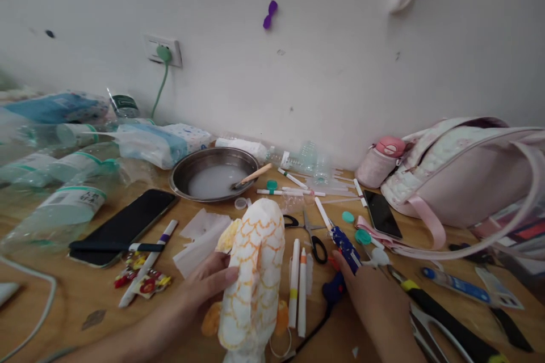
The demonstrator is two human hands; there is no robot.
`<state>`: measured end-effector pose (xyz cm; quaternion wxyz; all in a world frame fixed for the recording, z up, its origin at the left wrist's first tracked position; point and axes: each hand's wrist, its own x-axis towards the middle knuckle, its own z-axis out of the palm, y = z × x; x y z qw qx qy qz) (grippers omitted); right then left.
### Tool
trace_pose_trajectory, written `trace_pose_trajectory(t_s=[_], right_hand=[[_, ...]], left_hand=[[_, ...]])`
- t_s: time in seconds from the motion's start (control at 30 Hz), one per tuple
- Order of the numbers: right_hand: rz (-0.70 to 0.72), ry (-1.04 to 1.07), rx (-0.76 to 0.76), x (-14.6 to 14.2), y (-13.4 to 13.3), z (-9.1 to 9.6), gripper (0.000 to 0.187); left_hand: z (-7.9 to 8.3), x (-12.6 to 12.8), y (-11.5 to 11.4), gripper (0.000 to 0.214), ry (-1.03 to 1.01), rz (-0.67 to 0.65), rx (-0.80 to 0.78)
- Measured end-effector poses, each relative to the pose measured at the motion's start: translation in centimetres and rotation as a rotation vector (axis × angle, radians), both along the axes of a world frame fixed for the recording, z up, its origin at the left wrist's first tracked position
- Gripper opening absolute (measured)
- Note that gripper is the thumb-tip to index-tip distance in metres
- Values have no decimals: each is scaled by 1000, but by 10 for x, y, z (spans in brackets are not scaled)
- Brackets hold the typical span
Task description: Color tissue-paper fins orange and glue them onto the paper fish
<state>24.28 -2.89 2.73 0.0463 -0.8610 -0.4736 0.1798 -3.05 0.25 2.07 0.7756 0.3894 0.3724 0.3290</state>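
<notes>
My left hand (210,283) grips a tall paper-covered shape (255,272), white with orange scale lines, and holds it upright on the wooden table (85,295). My right hand (368,295) lies to its right with the fingers around a dark blue glue gun (344,247) whose nozzle points away from me. Two white and orange markers (298,289) lie between the two hands. Black-handled scissors (313,235) rest just beyond them.
A metal bowl (213,178) of cloudy liquid with a brush stands further back. A black phone (125,224) with pens lies left, beside plastic bottles (63,204). A second phone (382,212), a pink bag (460,173) and pliers (438,312) crowd the right.
</notes>
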Motion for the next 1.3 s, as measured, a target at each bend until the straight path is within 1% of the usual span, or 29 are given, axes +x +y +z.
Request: trace_pose_trajectory(t_s=[0.07,0.13,0.2,0.27,0.37,0.47,0.53,0.6,0.63,0.67,0.8,0.87,0.93,1.0,1.13,1.23,1.3], right_hand=[[-21,-41,-92,-2,4,1,68],[-26,-55,-141,-2,8,2,71],[-31,-52,-149,2,9,2,71],[-29,-17,-140,8,9,-1,66],[-23,125,-140,16,7,-9,63],[-47,270,-132,22,3,-15,62],[-63,283,-95,26,1,-16,54],[-64,231,-58,30,1,-14,46],[-60,196,-48,31,1,-13,45],[-55,162,-51,31,2,-11,46],[-39,43,-82,18,7,-6,65],[-57,5,-121,11,10,-6,62],[-70,10,-140,8,11,-7,59],[-75,64,-137,10,10,-11,58],[-99,252,-99,18,4,-24,55],[-148,378,-5,21,0,-28,43],[-188,441,89,21,-1,-26,35]], left_hand=[[0,1,0,25,-57,-23,-86],[1,2,0,24,-128,-53,-167],[1,3,0,27,-191,-83,-245],[0,4,-1,37,-244,-113,-305],[-2,5,-1,43,-316,-140,-358],[0,6,0,41,-366,-147,-381],[2,7,1,39,-365,-130,-388],[4,7,2,36,-357,-104,-396],[5,7,2,36,-354,-94,-396],[5,7,2,35,-354,-88,-392],[-1,6,1,38,-334,-76,-382],[-5,5,1,40,-318,-67,-408],[-8,5,2,41,-315,-68,-429],[-9,4,3,40,-315,-75,-428],[-6,4,3,41,-312,-88,-418],[-7,4,3,37,-316,-72,-405],[-9,4,3,36,-332,-82,-399]])
